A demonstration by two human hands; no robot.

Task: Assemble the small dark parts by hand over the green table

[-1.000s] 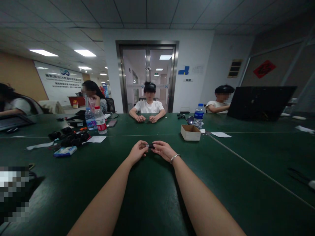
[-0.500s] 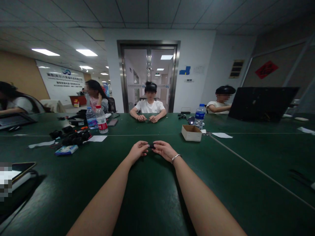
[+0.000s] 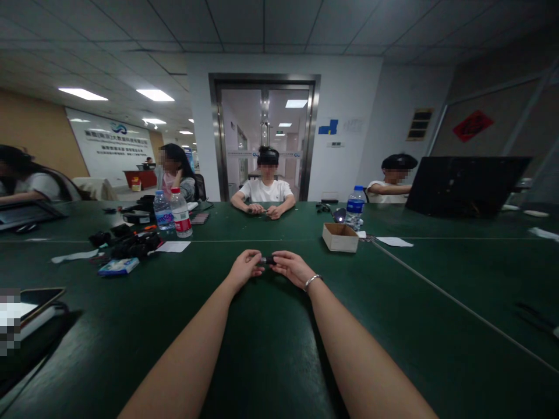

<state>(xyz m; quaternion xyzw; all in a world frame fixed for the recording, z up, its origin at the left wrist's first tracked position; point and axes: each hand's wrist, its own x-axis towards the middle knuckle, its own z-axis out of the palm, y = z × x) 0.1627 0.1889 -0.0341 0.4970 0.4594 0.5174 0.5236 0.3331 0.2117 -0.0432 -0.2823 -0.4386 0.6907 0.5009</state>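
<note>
Two-handed, held a small black piece (image 3: 270,260) roughly level between left hand (image 3: 244,272) and right hand (image 3: 294,269), out over the middle of the green table (image 3: 271,349). Pinched the paler left end between left thumb and fingertips, with the other left fingers curled loosely below. Pinched the black right end between right thumb and forefinger, with the remaining right fingers bent underneath. Could not tell about contact between piece and table. Wore a silver bracelet (image 3: 312,281) on the right wrist.

Had an open box (image 3: 340,241) ahead and to the right, with a blue-capped bottle (image 3: 356,208) just behind and a sheet of paper (image 3: 395,241) farther right. Had a blue packet (image 3: 119,267) well to the left, near a heap of black gear (image 3: 135,244), with a red-capped bottle (image 3: 181,216) and another blue-capped one beyond, side by side. Had a device (image 3: 43,299) at the near left edge, partly blurred out. Faced a person (image 3: 267,191) in white across the table, in front of a glass door (image 3: 264,116). Saw a large black monitor (image 3: 467,185) at far right, partly hiding another person (image 3: 386,189).
</note>
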